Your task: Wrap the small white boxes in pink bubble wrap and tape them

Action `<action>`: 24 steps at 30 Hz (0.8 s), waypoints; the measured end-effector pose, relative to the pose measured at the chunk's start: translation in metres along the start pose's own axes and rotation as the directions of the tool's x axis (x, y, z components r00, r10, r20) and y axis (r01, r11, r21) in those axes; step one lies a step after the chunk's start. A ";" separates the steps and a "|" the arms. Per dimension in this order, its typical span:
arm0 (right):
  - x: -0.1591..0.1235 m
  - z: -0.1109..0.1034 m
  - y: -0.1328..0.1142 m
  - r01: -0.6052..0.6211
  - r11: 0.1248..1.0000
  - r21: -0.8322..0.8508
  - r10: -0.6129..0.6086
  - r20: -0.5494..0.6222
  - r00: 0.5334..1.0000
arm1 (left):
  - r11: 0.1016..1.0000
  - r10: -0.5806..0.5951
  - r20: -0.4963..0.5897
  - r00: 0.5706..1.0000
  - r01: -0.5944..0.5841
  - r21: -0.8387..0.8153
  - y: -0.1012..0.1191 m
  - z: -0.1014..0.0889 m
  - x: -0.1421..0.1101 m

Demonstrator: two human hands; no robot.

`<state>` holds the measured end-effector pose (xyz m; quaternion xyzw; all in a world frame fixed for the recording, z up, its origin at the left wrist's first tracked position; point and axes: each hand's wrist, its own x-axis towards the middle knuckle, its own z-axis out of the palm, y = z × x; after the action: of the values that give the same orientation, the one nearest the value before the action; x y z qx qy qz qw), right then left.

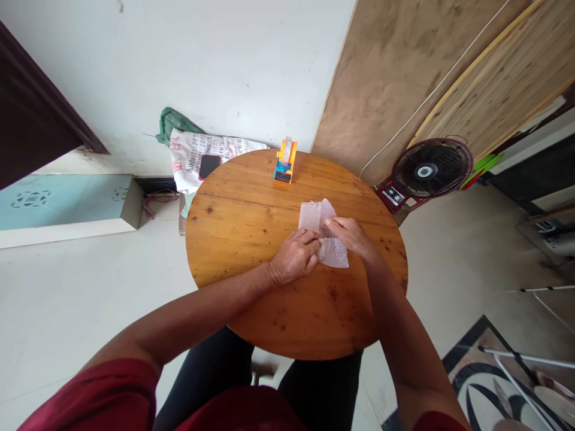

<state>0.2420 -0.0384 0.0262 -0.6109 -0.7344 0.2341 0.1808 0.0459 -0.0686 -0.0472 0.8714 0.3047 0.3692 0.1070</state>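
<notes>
A piece of clear bubble wrap (331,252), folded or wrapped over, lies on the round wooden table (251,239). From its left side my left hand (295,256) grips the wrap with curled fingers. My right hand (354,238) comes in from the right, its thumb and fingers closed on the upper right part of the wrap. Whether anything lies inside the wrap, I cannot tell. Beyond the wrap, near the table's far edge, stands an orange and blue tape dispenser (286,160); neither hand touches it.
A dark phone (209,166) rests on a printed white sack (188,143) beyond the table's far left edge. On the right stands a black fan (431,169) in front of wooden boards (381,66). A pale blue-topped box (76,200) is at the left.
</notes>
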 end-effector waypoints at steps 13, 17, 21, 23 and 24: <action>-0.035 0.022 0.007 -0.192 0.968 0.160 0.199 -0.029 0.980 | 1.000 -0.003 -0.012 1.000 0.003 -0.005 -0.001 0.002 0.000; -0.031 0.030 0.008 -0.200 0.964 0.176 0.219 -0.099 0.971 | 1.000 0.005 -0.019 1.000 -0.005 -0.001 -0.003 0.002 0.000; -0.031 0.035 0.010 -0.205 0.962 0.182 0.237 -0.171 0.956 | 1.000 0.028 -0.030 0.999 -0.029 -0.012 -0.004 0.003 0.000; -0.032 0.037 0.009 -0.207 0.953 0.223 0.251 -0.194 0.948 | 0.999 0.041 -0.031 0.999 -0.041 -0.011 -0.004 0.004 0.000; -0.033 0.039 0.008 -0.206 0.942 0.265 0.262 -0.200 0.944 | 0.999 0.042 -0.031 0.999 -0.042 -0.008 -0.005 0.004 0.000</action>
<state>0.2331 -0.0742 -0.0093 -0.6911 -0.5959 0.2681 0.3090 0.0467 -0.0648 -0.0517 0.8714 0.2862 0.3860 0.0983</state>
